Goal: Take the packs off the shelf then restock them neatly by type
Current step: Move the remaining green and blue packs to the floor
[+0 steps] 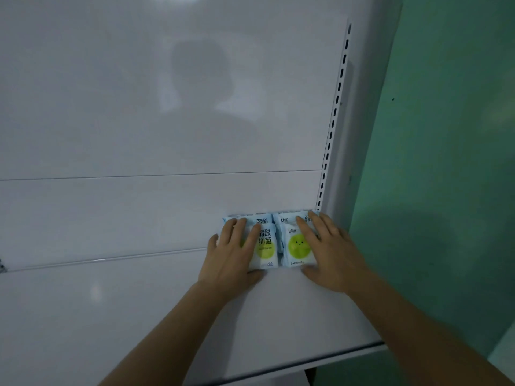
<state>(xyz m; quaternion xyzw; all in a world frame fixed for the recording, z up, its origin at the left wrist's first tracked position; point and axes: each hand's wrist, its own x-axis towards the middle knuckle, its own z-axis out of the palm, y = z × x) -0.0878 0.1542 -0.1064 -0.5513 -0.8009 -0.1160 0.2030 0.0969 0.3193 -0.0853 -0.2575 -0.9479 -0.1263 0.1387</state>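
White shelf: blue-white packs with green circle grouped at far right corner, against back panel and slotted upright. Left hand and right hand lie flat on front packs, fingers straight, gripping nothing; likely squaring rows flush.

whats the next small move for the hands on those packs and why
Probably ease both stacks back together until they sit square against the back panel. The left hand and right hand lie flat on the blue-and-green packs, whose front ones overlap those behind.
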